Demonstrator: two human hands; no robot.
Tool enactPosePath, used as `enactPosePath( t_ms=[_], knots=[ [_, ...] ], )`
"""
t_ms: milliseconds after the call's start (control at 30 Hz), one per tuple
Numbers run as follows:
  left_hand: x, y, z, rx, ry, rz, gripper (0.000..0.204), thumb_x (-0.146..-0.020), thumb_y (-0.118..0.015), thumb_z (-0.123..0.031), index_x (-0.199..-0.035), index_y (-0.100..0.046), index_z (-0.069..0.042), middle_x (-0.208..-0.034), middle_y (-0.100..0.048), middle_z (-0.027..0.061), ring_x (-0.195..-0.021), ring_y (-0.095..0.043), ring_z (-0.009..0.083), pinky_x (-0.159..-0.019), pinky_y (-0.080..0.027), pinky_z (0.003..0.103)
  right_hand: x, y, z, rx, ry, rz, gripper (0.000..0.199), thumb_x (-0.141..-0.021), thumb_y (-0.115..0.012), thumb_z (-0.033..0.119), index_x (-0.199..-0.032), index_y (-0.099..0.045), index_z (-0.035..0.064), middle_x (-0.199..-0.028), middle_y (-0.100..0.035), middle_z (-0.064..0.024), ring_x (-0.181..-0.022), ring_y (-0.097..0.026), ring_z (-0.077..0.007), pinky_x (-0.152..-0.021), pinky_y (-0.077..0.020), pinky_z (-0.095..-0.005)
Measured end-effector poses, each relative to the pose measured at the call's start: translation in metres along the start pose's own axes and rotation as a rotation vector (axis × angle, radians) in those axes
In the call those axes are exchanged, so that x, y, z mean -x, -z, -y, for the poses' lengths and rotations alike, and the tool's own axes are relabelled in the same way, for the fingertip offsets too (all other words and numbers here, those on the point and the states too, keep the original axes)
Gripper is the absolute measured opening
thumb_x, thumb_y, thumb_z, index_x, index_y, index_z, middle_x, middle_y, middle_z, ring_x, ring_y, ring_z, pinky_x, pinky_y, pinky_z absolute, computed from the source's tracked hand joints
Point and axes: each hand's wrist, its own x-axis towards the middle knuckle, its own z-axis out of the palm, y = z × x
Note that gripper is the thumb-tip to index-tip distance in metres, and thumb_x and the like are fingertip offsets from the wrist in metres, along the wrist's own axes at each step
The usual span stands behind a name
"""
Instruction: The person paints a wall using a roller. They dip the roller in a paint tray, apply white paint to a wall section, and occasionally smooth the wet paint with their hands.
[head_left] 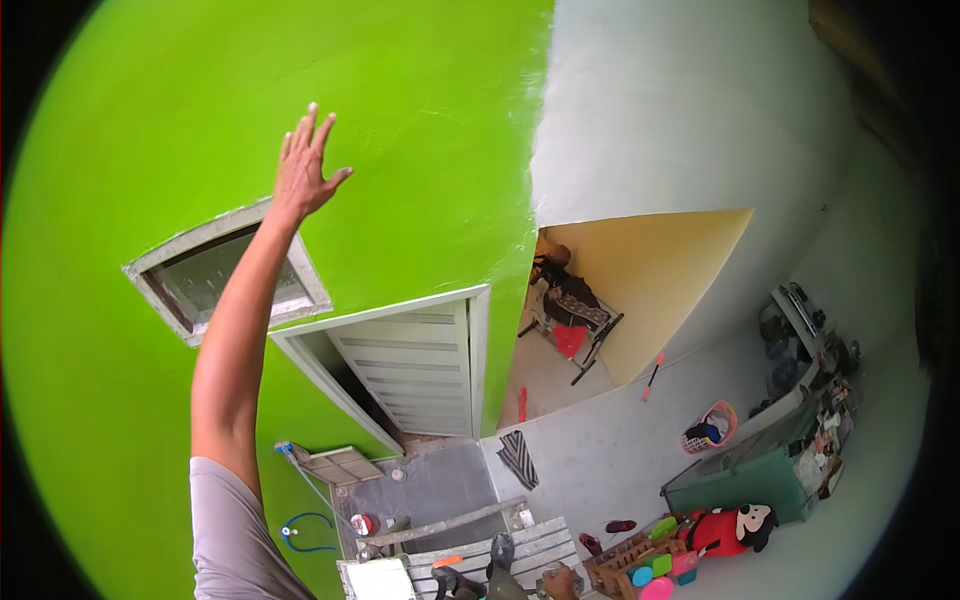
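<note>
My left hand (pixel 304 180) is raised in front of the bright green wall (pixel 420 150), fingers spread and thumb out to the right. It holds nothing; whether the palm touches the wall I cannot tell. Behind the forearm is a small window (pixel 228 270) with a pale frame. At the lower edge my right hand (pixel 565 584) is partly cut off, low over the planks. Its fingers look curled around a small greyish thing too unclear to name.
My dark shoes (pixel 502 552) stand on a raised plank platform (pixel 540 545), beside a white square panel (pixel 382 578). Below are a white louvred door (pixel 415 360), a striped cloth (pixel 517 458), a pink laundry basket (pixel 712 428), a red plush toy (pixel 715 532) and a green cabinet (pixel 745 485).
</note>
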Motion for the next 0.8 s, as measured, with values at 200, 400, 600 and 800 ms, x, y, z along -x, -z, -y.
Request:
enactPosePath(
  t_ms=[200,400,600,800],
  knots=[
    [-0.071,-0.030,0.034,-0.134,0.267,0.147,0.158,-0.050,-0.095,-0.051,-0.158,0.017,-0.027,-0.162,0.024,0.0215,-0.152,0.015,0.0378,-0.119,-0.001,0.062,-0.112,0.029,0.034,-0.335,-0.123,-0.278,0.025,-0.077,-0.069,0.011,-0.097,-0.066,-0.0041,-0.092,-0.067,-0.0269,-0.092,-0.065,-0.0447,-0.085,-0.0516,-0.0504],
    [-0.070,-0.069,0.051,-0.112,0.203,0.074,0.168,-0.044,-0.098,-0.048,-0.155,0.025,-0.023,-0.154,0.034,0.0312,-0.145,0.027,0.0485,-0.114,0.007,0.068,-0.329,0.130,0.137,-0.358,0.051,-0.421,0.057,-0.090,-0.066,0.021,-0.131,-0.046,-0.0124,-0.135,-0.046,-0.0339,-0.126,-0.044,-0.0486,-0.109,-0.0350,-0.0528],
    [-0.073,-0.073,0.045,-0.097,0.166,0.015,0.166,-0.044,-0.098,-0.047,-0.156,0.022,-0.021,-0.153,0.033,0.0333,-0.145,0.026,0.0505,-0.114,0.008,0.068,-0.559,0.331,0.351,-0.271,0.447,-0.779,0.073,-0.095,-0.060,0.032,-0.153,-0.027,0.0017,-0.159,-0.019,-0.0298,-0.148,-0.021,-0.0448,-0.119,-0.0208,-0.0560],
    [-0.069,-0.070,0.043,-0.087,0.172,0.023,0.164,-0.045,-0.098,-0.045,-0.157,0.020,-0.020,-0.153,0.033,0.0326,-0.145,0.026,0.0499,-0.114,0.008,0.067,-0.678,0.517,0.571,-0.229,0.848,-1.184,0.083,-0.100,-0.038,0.055,-0.159,-0.007,0.0067,-0.164,0.002,-0.0270,-0.152,-0.004,-0.0413,-0.123,-0.0069,-0.0543]
  ],
)
